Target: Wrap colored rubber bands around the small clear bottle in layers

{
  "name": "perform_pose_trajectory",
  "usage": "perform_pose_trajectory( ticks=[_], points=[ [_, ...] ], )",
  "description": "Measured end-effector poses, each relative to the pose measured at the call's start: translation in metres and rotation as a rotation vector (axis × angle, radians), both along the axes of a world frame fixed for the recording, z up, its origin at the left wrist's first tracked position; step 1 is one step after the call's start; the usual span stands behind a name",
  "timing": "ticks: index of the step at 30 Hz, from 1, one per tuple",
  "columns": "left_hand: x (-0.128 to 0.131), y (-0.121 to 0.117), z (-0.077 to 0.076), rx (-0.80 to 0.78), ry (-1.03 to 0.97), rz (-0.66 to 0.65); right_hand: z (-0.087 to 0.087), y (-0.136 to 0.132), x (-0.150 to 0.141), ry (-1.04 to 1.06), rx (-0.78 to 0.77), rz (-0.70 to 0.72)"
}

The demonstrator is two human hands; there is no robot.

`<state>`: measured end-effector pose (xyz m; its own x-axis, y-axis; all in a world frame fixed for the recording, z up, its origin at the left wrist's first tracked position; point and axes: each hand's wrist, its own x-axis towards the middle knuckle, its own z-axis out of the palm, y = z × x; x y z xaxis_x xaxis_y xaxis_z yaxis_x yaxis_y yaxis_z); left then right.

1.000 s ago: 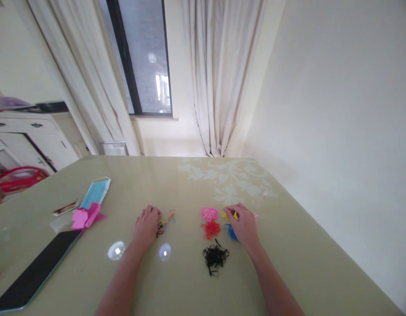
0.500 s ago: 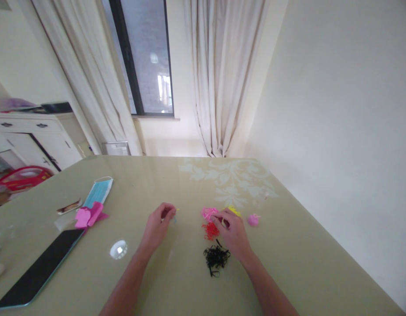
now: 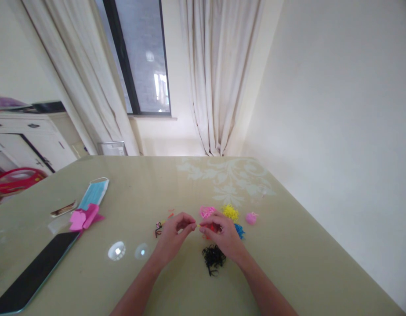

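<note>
My left hand [image 3: 177, 235] and my right hand [image 3: 224, 235] meet above the table, thumb and fingers pinched. A tiny yellow rubber band [image 3: 198, 225] shows between their fingertips. Just left of my left hand lie a few black, red and orange rubber bands [image 3: 158, 229]. Around my right hand are heaps of small rubber bands: pink [image 3: 207, 212] and yellow [image 3: 230, 213] behind it, blue [image 3: 239, 231] at its right. The red heap [image 3: 208, 231] is partly hidden by its fingers. A black heap [image 3: 213, 259] lies nearer to me.
A small pink-purple ball-like item [image 3: 251, 218] lies to the right. On the left are a black flat slab [image 3: 38, 272], bright pink folded pieces [image 3: 86, 217], a blue face mask [image 3: 95, 193] and a thin packet [image 3: 63, 208]. A wall [image 3: 338, 131] borders the table's right side.
My left hand has moved right, up to my right hand, and both fingertips now meet at a yellow band. My right hand has shifted slightly, uncovering the yellow and blue heaps.
</note>
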<state>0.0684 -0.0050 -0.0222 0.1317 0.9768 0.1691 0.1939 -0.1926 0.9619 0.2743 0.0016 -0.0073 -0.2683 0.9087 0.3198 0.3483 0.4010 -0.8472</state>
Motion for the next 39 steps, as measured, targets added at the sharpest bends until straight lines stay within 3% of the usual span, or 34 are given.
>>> perform_pose_trajectory(
  ticks=[6,9,12,15,18,23,31,34,39],
  points=[
    [-0.009,0.002,0.006,0.01,0.098,0.017,0.004,0.002,0.007,0.109,-0.016,0.0],
    [-0.041,0.01,0.005,0.036,0.315,0.235,0.011,0.009,0.028,0.274,-0.062,-0.054],
    [-0.076,0.017,-0.002,-0.017,0.669,0.433,0.019,0.016,0.05,0.357,-0.06,-0.147],
    [-0.087,0.02,-0.01,-0.108,0.87,0.398,0.024,0.018,0.063,0.365,-0.067,-0.189],
    [-0.075,0.022,-0.014,-0.091,0.927,0.339,0.024,0.019,0.067,0.349,-0.074,-0.206],
    [-0.054,0.024,-0.012,-0.044,0.953,0.345,0.011,0.029,0.074,0.123,-0.036,-0.294],
    [-0.058,0.023,-0.013,-0.023,0.802,0.386,-0.014,0.04,0.08,-0.472,-0.03,-0.543],
    [-0.057,0.023,-0.013,-0.041,0.748,0.402,-0.014,0.039,0.079,-0.529,-0.019,-0.564],
    [-0.053,0.024,-0.008,-0.018,0.568,0.417,-0.008,0.037,0.07,-0.405,0.062,-0.502]
  ],
)
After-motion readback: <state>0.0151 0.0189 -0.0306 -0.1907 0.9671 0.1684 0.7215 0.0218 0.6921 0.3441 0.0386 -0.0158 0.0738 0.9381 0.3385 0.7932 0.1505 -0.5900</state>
